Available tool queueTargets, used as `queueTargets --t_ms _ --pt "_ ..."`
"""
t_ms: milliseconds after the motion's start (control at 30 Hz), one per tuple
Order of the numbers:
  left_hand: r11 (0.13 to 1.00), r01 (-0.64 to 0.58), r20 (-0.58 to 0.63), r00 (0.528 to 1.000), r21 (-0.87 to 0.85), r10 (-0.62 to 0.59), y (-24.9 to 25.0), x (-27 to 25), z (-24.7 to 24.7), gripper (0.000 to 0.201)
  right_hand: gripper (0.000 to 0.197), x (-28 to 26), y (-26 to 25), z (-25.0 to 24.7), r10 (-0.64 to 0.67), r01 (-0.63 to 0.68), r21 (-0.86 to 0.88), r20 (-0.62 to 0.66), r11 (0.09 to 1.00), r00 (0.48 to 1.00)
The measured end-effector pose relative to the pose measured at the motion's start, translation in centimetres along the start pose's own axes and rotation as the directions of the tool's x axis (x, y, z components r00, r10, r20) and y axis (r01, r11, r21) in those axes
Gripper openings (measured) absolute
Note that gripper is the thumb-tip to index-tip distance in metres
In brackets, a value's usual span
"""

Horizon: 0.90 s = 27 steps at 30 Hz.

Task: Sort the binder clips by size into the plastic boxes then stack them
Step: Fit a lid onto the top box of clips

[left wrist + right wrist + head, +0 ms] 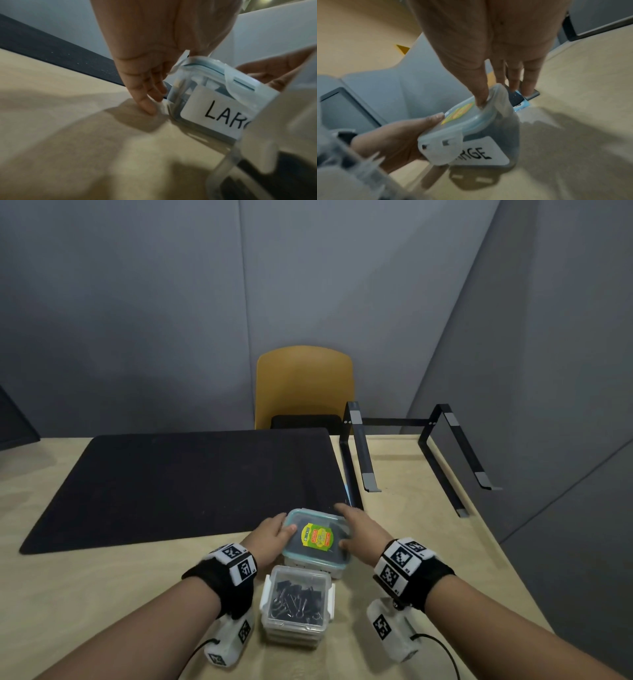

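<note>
Left to right on the wooden table: black mat at rear-left; left hand at the left side of the lidded box labelled LARGE, thumb on the lid edge, fingers down along the box wall w/ tips near the tabletop per left-wrist view. Left grip is closed round the box side. Box sits at table centre, on the mat's near edge, yellow-green sticker on its blue-rimmed lid. Just in front, nearer the person, a smaller clear box w/ white side latches, black binder clips inside. Right hand is at the LARGE box's right side: thumb pressed on the lid corner, other fingers straight, reaching past the far edge. Right grip is loose, mostly extended. Far right: black metal stand. Behind the table, yellow chair.
</note>
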<state>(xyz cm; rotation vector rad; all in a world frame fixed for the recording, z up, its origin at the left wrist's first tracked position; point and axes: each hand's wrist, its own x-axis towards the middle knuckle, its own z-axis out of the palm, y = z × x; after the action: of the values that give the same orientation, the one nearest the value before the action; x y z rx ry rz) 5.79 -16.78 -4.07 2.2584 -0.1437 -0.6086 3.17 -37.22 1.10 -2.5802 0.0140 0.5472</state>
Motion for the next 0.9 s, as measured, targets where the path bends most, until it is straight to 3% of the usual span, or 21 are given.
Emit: queueTargets --t_ms 100,167,300,567,900 --pt "0.997 0.043 -0.236 0.971 0.057 -0.029 -0.3 0.0 -0.2 0.029 0.072 0.0 -0.4 0.6 -0.107 0.113 -0.120 0.053 0.986 0.993" --pt "0.995 0.058 -0.308 0.951 0.076 -0.032 -0.2 -0.2 -0.5 0.030 0.091 0.0 -0.4 1.0 -0.111 0.127 -0.178 0.097 0.976 0.989" --pt "0.998 0.051 -0.308 0.951 0.037 -0.037 0.2 -0.5 -0.5 0.029 0.114 0.2 -0.5 2.6 -0.146 0.160 -0.282 0.072 0.946 0.987" --pt "0.999 0.049 -0.304 0.952 0.007 -0.045 0.1 0.0 -0.9 0.032 0.109 0.8 0.0 5.2 -0.220 0.166 -0.340 -0.128 0.926 0.967" --pt "0.997 0.074 -0.299 0.952 0.031 -0.062 -0.1 0.1 -1.2 0.038 0.114 0.8 -0.6 4.3 -0.212 0.171 -0.398 -0.060 0.901 0.976"
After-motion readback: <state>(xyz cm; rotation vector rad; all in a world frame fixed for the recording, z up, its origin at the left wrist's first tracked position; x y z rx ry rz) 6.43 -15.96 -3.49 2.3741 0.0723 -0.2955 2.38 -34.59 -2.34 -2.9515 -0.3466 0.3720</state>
